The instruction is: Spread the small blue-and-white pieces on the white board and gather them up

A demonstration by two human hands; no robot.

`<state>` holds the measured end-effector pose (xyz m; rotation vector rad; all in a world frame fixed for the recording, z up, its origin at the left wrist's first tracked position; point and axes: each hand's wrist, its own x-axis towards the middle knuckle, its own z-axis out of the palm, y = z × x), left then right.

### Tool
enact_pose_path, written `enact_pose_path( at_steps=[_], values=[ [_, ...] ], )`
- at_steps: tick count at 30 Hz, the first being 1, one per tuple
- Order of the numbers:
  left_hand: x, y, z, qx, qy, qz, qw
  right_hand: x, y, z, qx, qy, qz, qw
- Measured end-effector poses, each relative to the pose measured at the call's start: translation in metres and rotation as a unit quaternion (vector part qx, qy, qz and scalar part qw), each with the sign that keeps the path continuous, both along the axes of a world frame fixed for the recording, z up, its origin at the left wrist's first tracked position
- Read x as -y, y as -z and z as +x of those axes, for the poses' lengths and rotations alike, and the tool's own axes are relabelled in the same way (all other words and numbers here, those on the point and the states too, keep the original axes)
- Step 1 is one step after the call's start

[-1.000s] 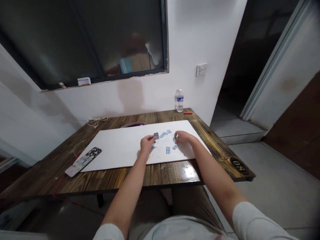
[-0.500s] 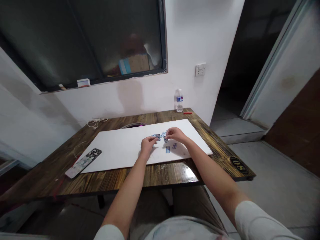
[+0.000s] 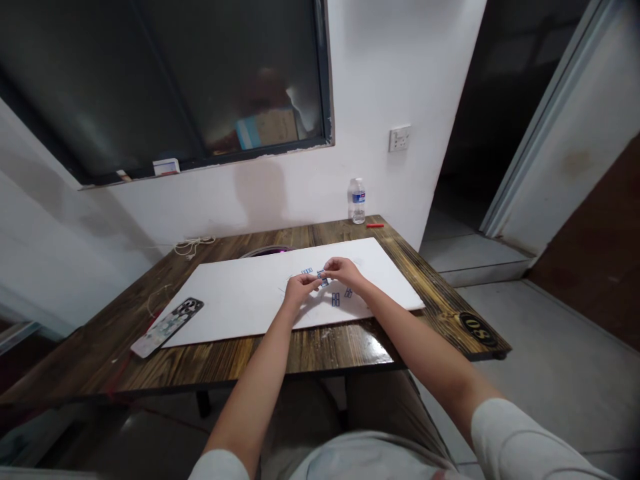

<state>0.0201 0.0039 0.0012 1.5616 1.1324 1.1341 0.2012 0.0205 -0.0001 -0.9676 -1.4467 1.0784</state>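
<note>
**Hands together, pinching blue-edged pieces**

Left hand (image 3: 301, 288) and right hand (image 3: 345, 271) meet over white board (image 3: 240, 297), forearms angled inward, fingers bent. Both grip small blue-edged pieces (image 3: 323, 279) at fingertips; exact split unclear. Loose blue-framed tiles (image 3: 335, 299) nearer the wearer, below right hand. Patterned phone (image 3: 167, 327) well left of left hand.

A single camera, worn on the person's head, looks forward and steeply down over both forearms to the hands (image 3: 323, 277) and the white board (image 3: 240, 297) on the wooden desk (image 3: 320, 350). The view is wide, with the person's own lap and shirt at the bottom edge, the desk at middle range, and the wall (image 3: 370, 87), dark window (image 3: 165, 73) and doorway (image 3: 500, 127) beyond it.
</note>
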Motion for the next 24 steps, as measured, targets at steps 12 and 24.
enact_pose_path(
  at_steps=[12,24],
  values=[
    [-0.002,0.002,-0.001,0.021,-0.006,0.014,1.0,0.007,-0.009,0.009,0.02,-0.086,-0.031,0.996],
    [-0.005,0.006,0.003,0.077,-0.058,-0.007,0.995,0.003,-0.02,0.058,0.475,-0.017,-0.103,0.873]
  ],
)
